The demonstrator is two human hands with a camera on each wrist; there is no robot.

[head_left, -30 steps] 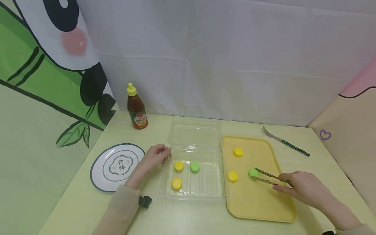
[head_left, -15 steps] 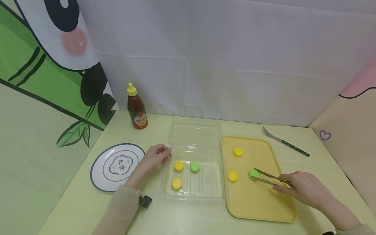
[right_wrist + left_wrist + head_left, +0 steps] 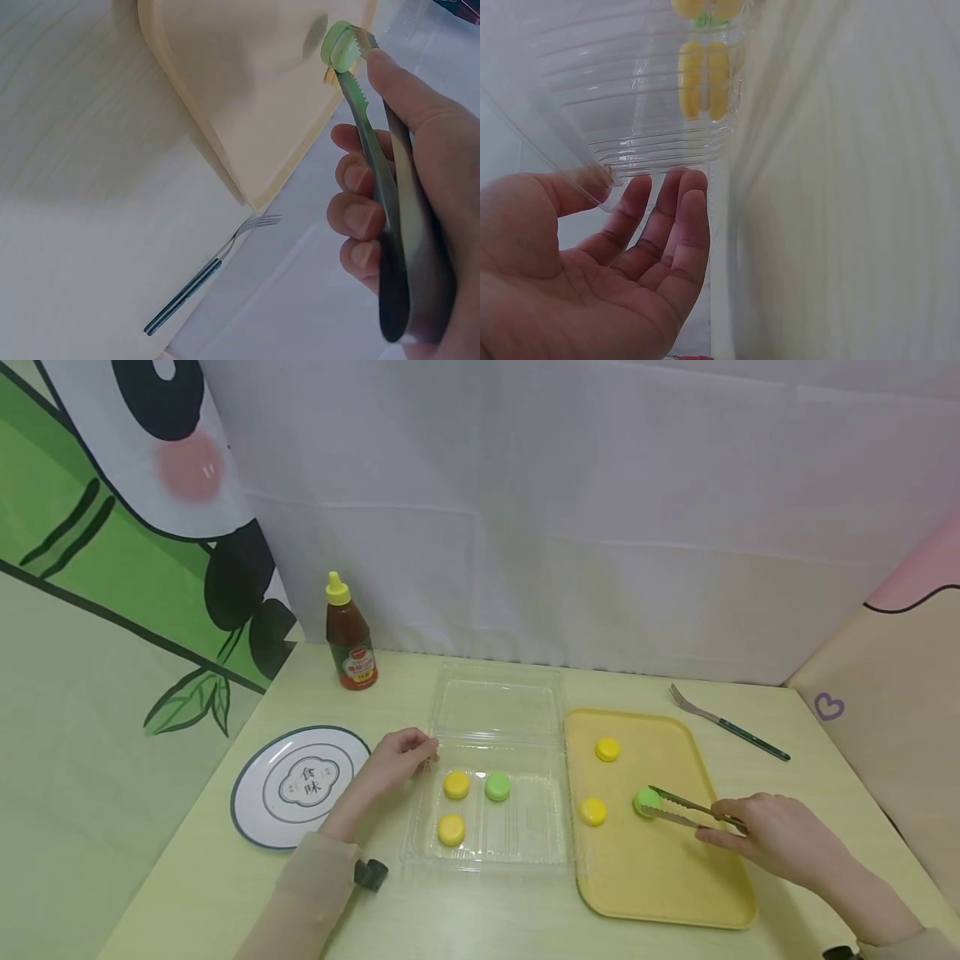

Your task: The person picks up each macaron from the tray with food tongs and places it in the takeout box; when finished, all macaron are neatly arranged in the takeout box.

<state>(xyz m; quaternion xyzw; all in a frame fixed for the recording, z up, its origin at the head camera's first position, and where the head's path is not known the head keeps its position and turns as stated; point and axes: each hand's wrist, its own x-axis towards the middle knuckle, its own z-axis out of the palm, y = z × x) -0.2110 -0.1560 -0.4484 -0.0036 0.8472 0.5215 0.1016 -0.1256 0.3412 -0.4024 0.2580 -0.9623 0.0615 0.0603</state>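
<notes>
Worktop, head view: clear box stands open at ctr., lid folded back to rear; tray just beside it, R side. R hand holds tongs, tips set on either side of green macaron, which is at tray's middle. Yellow pair on tray, nr. its L side. L hand at box's L edge, approx. level w/ hinge. Box contents: two yellow macarons, one behind the other at L, plus 2nd green beside the rear one. Plate far L, partly covered by L arm; bottle upright, rear L; fork rear R, apart from tray.

L wrist view: L hand's grip narrow, thumb and fingertips pinching box corner. Yellow macaron seen edge-on thru box wall.

R wrist view: R hand's grip wrapped round tongs; serrated tips touch green macaron, which is tilted. Shadow on tray nearby; contact w/ tray can't be told.
</notes>
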